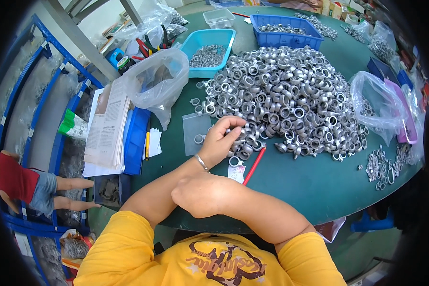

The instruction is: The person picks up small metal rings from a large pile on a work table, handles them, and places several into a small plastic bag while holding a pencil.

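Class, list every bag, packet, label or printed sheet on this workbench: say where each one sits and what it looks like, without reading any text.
Clear plastic bag: left of the ring pile, puffed open.
Second clear bag: right of the pile, open, rings inside.
Small flat clear pouch: beside the left hand, on the green table.
Small white tag: near table edge, beside a red stick.
Printed paper stack: far left, white.
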